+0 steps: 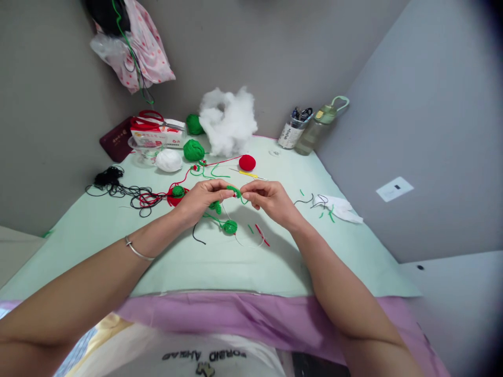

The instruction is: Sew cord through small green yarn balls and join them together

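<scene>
My left hand [204, 198] pinches a small green crocheted piece [233, 189] between thumb and fingers, above the table. Close against its right end, my right hand [268, 199] is closed with thumb and forefinger together on a strand of green yarn [244, 201]. A bit of red and white shows under the piece. More green crochet [216, 207] hangs below my left fingers. On the cloth beneath lies a green crocheted ball [230, 226] with loose strands. A yellow-handled crochet hook [251, 175] rests behind my hands. Whether my right fingers also hold a needle is too small to tell.
White stuffing [228, 120], green yarn balls [194, 150], a white ball [168, 160] and a red ball [247, 163] stand at the back. Tangled black yarn [110, 178] lies left. Red scissors [147, 119] top a box. A bottle [316, 128] stands back right.
</scene>
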Motion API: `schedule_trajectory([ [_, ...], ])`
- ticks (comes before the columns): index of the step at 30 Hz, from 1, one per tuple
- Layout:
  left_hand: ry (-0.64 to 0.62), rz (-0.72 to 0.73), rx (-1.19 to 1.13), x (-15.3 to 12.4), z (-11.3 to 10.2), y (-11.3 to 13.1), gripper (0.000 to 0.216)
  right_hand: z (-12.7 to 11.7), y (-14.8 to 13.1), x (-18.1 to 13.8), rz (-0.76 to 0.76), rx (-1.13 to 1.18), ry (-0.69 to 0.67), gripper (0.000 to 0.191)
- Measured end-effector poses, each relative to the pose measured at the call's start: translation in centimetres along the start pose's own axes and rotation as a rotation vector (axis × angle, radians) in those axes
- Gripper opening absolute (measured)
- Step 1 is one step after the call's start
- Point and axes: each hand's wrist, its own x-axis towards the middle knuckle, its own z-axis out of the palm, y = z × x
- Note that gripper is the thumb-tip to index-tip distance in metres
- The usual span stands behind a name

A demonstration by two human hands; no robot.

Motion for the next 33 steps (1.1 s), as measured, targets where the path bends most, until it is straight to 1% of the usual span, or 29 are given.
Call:
schedule_trajectory([
  [4, 0.039, 0.036, 0.056, -0.2, 0.4, -0.1, 0.021, 1.0, 0.2, 0.3, 0.036, 0.087, 0.059, 0.031],
  [7, 0.049, 0.040, 0.072, -0.3, 0.7, 0.0, 0.021, 1.1, 0.1, 0.4, 0.028, 0.095, 0.092, 0.032],
  [9, 0.034, 0.041, 0.066, -0.3, 0.8, 0.0, 0.022, 0.9, 0.0, 0.4, 0.023, 0.087, 0.068, 0.030],
  [12, 0.031, 0.035, 0.049, -0.1, 0.7, 0.0, 0.025, 0.7, -0.1, 0.3, 0.014, 0.113, -0.003, 0.024],
  [14, 0.031, 0.026, 0.042, 0.0, 0.6, 0.0, 0.026, 0.8, 0.0, 0.2, -0.012, 0.140, -0.005, 0.023],
  [17, -0.016, 0.013, 0.039, 0.0, 0.5, 0.0, 0.026, 0.9, 0.2, 0.3, -0.040, 0.135, 0.029, 0.022],
  [20, -0.089, -0.041, 0.070, -0.3, 0.7, 0.1, 0.026, 0.8, 0.2, 0.3, -0.022, 0.076, 0.050, 0.022],
  [23, -0.157, -0.102, 0.115, -0.5, 0.9, 0.2, 0.027, 0.4, -0.1, 0.3, 0.002, 0.072, 0.010, 0.026],
  [25, -0.186, -0.122, 0.121, -0.6, 1.0, 0.3, 0.029, 0.2, -0.2, 0.3, 0.034, 0.103, -0.031, 0.027],
  [26, -0.198, -0.127, 0.117, -0.6, 1.0, 0.3, 0.030, 0.2, -0.2, 0.3, 0.049, 0.122, -0.028, 0.028],
  [27, -0.211, -0.128, 0.109, -0.6, 1.1, 0.2, 0.031, 0.2, -0.1, 0.4, 0.063, 0.146, -0.002, 0.028],
  [31, -0.227, -0.120, 0.064, -0.5, 1.1, 0.1, 0.032, 0.5, 0.6, 1.0, 0.119, 0.286, 0.171, 0.028],
  [33, -0.224, -0.130, 0.041, -0.5, 1.0, 0.0, 0.031, 0.7, 0.8, 1.2, 0.144, 0.349, 0.171, 0.029],
])
